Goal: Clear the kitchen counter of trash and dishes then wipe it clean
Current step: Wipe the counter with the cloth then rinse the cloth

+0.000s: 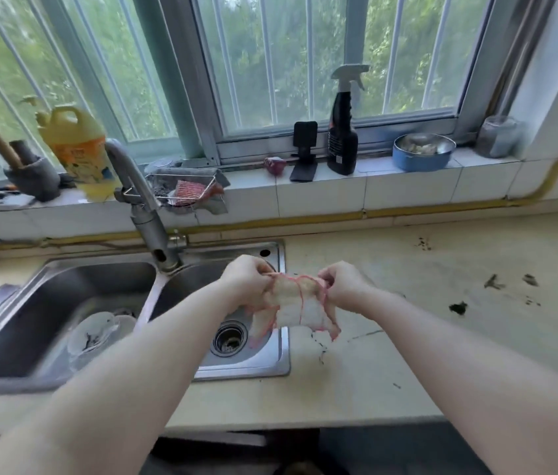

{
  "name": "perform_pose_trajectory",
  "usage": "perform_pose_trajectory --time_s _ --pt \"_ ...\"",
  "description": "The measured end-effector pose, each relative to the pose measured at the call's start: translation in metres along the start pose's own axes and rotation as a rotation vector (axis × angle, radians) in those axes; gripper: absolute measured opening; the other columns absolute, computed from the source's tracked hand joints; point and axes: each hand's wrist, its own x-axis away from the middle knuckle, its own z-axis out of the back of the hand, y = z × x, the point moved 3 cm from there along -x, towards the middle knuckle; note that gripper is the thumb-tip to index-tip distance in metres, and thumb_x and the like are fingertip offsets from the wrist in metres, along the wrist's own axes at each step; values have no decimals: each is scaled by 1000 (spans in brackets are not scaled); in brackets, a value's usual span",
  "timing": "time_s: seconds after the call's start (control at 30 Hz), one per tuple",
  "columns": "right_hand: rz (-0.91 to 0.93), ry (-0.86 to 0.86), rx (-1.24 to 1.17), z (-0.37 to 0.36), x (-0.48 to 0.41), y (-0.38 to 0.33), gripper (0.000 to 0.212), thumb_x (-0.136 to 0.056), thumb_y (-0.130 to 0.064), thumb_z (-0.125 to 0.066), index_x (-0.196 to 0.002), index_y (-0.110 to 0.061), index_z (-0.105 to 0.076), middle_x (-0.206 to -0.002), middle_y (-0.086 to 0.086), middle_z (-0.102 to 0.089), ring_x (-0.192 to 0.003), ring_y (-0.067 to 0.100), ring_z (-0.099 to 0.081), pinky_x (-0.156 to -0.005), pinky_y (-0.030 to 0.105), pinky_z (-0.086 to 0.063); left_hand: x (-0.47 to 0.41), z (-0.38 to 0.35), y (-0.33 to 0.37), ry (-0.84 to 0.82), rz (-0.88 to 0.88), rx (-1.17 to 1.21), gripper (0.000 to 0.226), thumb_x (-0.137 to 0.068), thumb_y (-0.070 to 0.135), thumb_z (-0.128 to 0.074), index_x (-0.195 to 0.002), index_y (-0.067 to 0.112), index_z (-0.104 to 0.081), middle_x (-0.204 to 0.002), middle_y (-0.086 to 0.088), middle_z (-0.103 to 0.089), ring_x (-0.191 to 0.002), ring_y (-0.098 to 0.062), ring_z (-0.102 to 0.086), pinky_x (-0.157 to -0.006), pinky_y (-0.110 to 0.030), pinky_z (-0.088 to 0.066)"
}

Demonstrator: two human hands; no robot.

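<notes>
A white cloth with a pink edge (296,305) hangs between both hands, above the right rim of the sink. My left hand (245,277) grips its left top corner and my right hand (342,284) grips its right top corner, fingers curled into the fabric. The pale counter (442,323) to the right carries dark dirt specks (458,307) and smears. In the left basin of the double steel sink (272,363) lies a white dish (97,332).
A grey faucet (143,207) leans over the sink divider. On the tiled window sill stand a yellow detergent jug (77,149), a wire rack with sponges (188,192), a black phone stand (305,150), a black spray bottle (342,132) and a blue bowl (423,152).
</notes>
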Motion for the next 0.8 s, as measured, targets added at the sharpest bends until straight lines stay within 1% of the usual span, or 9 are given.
perform_pose_trajectory --time_s 0.1,0.13,0.2,0.23,0.3,0.43,0.5,0.6,0.8 --pt "107 171 -63 0 5 12 34 -76 4 -52 -89 -19 -74 -90 0 -72 -90 18 -63 -69 25 -45 13 -11 -5 252 -13 200 22 -88 5 -53 -87 19 -69 -87 -2 -67 -80 -21 -61 -62 -26 -51" --pt "148 96 -67 -4 6 17 39 -78 6 -50 -92 -19 -75 -93 0 -72 -94 17 -64 -75 26 -48 19 -16 -6 231 -7 276 25 -86 0 -50 -85 17 -69 -85 -2 -68 -81 -21 -62 -64 -27 -52" --pt "167 -192 19 -17 14 29 50 -80 13 -41 -103 -17 -73 -103 0 -70 -105 17 -63 -81 27 -50 34 -33 -12 -6 42 298 27 -81 -7 -51 -86 11 -70 -84 -6 -68 -78 -24 -64 -70 -35 -55" --pt "134 -299 67 -21 18 38 57 -78 16 -34 -107 -16 -72 -107 -1 -69 -108 15 -62 -81 23 -50 42 -44 -17 -167 80 221 30 -79 -8 -51 -91 11 -71 -91 -7 -69 -83 -23 -65 -74 -34 -55" --pt "77 -317 99 -24 20 61 62 -77 16 -30 -107 -17 -72 -108 -1 -68 -109 13 -62 -83 21 -48 54 -66 -32 -344 168 81 43 -80 -5 -50 -113 14 -68 -116 -3 -64 -105 -19 -60 -84 -28 -51" --pt "9 -174 107 -24 19 89 46 -82 7 -40 -101 -21 -72 -99 -2 -67 -100 11 -63 -82 20 -48 55 -113 -46 -192 105 -121 54 -93 18 -48 -145 27 -39 -150 -1 -39 -126 -23 -47 -103 -38 -42" --pt "3 -170 119 -26 20 93 45 -83 5 -41 -102 -22 -72 -104 -3 -68 -102 11 -61 -84 20 -47 53 -146 -49 -243 -55 -374 60 -99 31 -43 -153 30 -17 -163 2 -10 -148 -23 -13 -118 -44 -20" --pt "2 -160 102 -35 20 89 40 -84 0 -47 -103 -25 -71 -110 -6 -69 -106 10 -61 -92 25 -49 58 -179 -59 -334 -196 -647 64 -102 42 -28 -153 30 9 -162 3 17 -148 -22 18 -119 -50 4" --pt "31 -164 80 -70 19 69 39 -85 0 -44 -99 -23 -72 -108 -6 -70 -107 10 -61 -87 20 -45 77 -177 -92 -325 -261 -744 66 -102 47 -22 -154 21 10 -159 2 24 -146 -20 26 -118 -46 12"
